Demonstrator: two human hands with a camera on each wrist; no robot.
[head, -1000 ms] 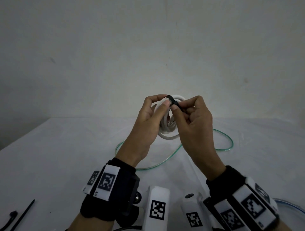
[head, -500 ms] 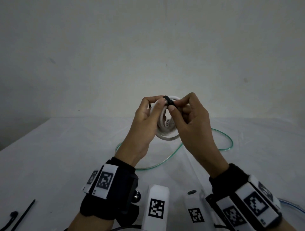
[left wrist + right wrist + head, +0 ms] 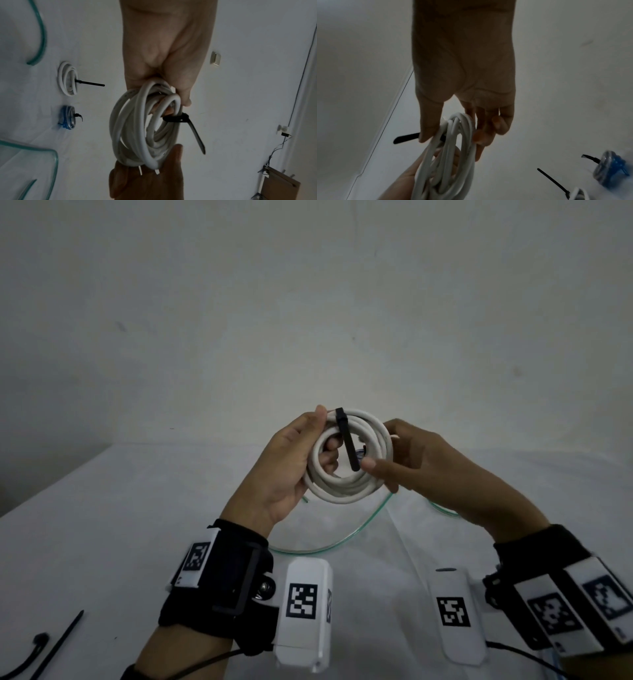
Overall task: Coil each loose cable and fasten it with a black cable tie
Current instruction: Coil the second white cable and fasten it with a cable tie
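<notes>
A white cable coil [image 3: 346,487] is held up over the table, facing me. A black cable tie [image 3: 342,422] is looped round its top, and the tie's tail [image 3: 352,453] hangs free across the opening. My left hand [image 3: 325,436] grips the coil's left side, thumb on top and fingers through the middle. My right hand [image 3: 383,453] holds the coil's right side between thumb and fingers, the thumb tip close to the tail's end. The left wrist view shows the coil [image 3: 137,128] and the closed tie [image 3: 176,117]; the right wrist view shows the coil [image 3: 450,162] between thumb and fingers.
A loose green tube [image 3: 308,549] curves over the white table under my hands. Spare black ties [image 3: 61,642] lie at the near left edge. A tied white coil [image 3: 67,78] and a tied blue coil [image 3: 67,117] rest on the table.
Both hands were pinching the tie at the coil's top. My right hand has let go of the tie and moved to the coil's right side; the coil has turned flat towards me.
</notes>
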